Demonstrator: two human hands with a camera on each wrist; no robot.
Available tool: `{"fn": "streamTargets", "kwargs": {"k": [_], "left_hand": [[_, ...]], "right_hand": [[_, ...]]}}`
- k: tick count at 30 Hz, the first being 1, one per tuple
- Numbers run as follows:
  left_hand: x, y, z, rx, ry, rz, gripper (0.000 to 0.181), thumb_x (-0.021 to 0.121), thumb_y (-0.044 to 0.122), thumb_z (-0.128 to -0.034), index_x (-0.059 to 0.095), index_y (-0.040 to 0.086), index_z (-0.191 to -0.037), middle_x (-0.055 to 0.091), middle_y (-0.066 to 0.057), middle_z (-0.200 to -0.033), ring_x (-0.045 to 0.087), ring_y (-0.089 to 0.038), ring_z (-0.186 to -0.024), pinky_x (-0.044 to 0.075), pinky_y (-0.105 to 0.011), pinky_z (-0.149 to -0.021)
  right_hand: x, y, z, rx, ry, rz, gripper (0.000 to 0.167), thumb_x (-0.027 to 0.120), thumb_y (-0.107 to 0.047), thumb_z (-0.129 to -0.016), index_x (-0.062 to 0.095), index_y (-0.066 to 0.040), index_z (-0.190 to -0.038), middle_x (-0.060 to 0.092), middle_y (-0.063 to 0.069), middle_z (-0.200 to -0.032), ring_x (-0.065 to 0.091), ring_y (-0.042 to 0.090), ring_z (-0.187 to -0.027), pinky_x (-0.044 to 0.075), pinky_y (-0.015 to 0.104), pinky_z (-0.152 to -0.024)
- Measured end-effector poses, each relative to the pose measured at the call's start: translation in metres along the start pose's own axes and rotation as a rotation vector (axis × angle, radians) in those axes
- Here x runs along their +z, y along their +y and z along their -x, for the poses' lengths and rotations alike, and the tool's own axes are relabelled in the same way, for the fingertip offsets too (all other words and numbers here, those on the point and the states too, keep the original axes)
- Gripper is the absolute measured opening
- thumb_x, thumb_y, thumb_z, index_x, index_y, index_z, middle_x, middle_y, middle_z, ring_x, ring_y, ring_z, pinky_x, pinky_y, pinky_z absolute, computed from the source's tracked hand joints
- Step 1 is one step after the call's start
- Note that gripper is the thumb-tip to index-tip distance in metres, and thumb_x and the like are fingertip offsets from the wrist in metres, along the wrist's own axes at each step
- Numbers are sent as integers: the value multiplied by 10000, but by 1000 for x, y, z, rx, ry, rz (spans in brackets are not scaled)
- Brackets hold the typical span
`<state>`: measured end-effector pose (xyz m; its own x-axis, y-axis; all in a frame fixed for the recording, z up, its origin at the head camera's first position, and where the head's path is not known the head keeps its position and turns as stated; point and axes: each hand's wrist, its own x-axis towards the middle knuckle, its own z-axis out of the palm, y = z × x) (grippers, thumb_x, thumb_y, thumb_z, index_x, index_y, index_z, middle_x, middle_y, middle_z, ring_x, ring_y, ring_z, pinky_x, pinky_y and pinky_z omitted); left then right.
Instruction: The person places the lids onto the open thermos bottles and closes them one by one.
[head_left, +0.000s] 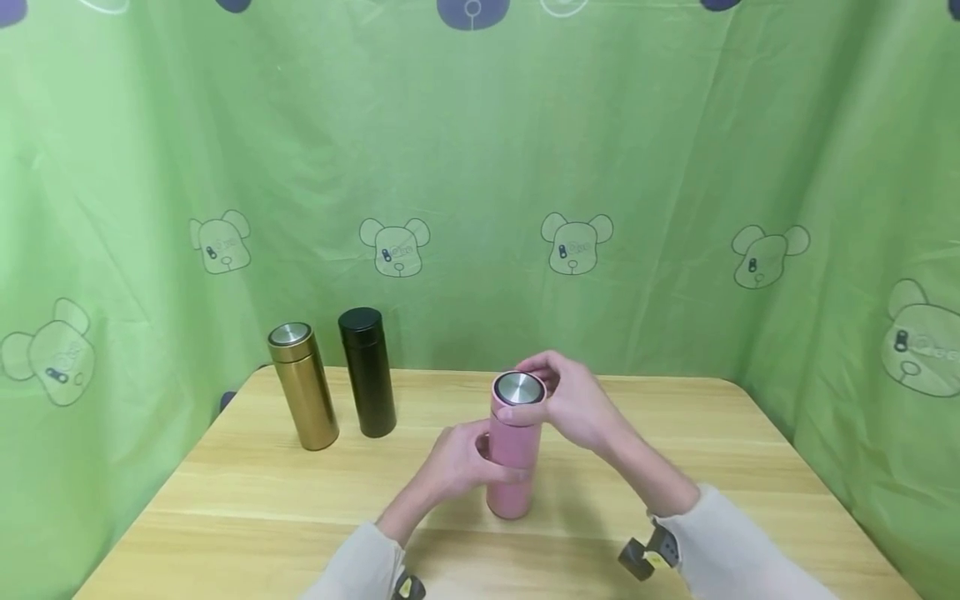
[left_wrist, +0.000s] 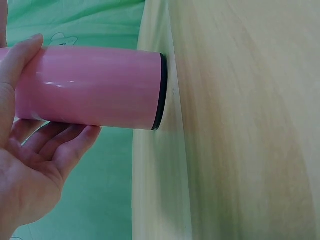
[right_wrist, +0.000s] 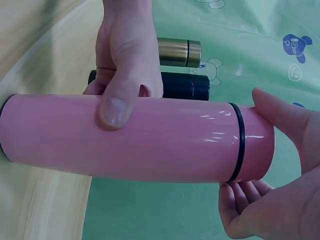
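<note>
A pink thermos bottle stands upright on the wooden table, its lid topped by a silvery disc. My left hand grips the bottle's body around the middle, thumb across the near side. Up at the lid, my right hand holds it between thumb and fingers. In the right wrist view, a dark ring lies between lid and body, with the right thumb on the lid. The left wrist view shows the bottle's black base at the table surface; the lid lies outside that view.
To the left on the table stand a gold thermos bottle and a black thermos bottle, both upright with lids on. A green curtain with bear-head prints surrounds the table's back and sides.
</note>
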<state>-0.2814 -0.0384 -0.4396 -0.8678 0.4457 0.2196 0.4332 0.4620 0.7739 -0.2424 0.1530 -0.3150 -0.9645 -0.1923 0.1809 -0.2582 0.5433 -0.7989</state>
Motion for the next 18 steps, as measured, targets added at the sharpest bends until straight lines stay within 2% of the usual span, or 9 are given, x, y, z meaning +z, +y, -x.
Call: {"fn": "streamTargets", "kwargs": {"k": [10, 18], "left_hand": [[0, 2, -1, -1, -3, 17, 503, 887, 496, -696, 717, 287, -1121, 742, 134, -978, 670, -28, -870, 556, -248, -781], [1, 0, -1, 7, -1, 10, 509, 888, 492, -695, 719, 282, -1127, 748, 121, -995, 670, -29, -875, 553, -249, -786]], "right_hand": [[6, 2, 3, -14, 97, 57, 750, 918, -458, -682, 564, -46, -1199, 639, 98, -1098, 614, 235, -974, 533, 338, -825], [8, 3, 4, -22, 103, 60, 742, 915, -451, -690, 555, -43, -1195, 615, 101, -1113, 603, 235, -976, 530, 336, -830]]}}
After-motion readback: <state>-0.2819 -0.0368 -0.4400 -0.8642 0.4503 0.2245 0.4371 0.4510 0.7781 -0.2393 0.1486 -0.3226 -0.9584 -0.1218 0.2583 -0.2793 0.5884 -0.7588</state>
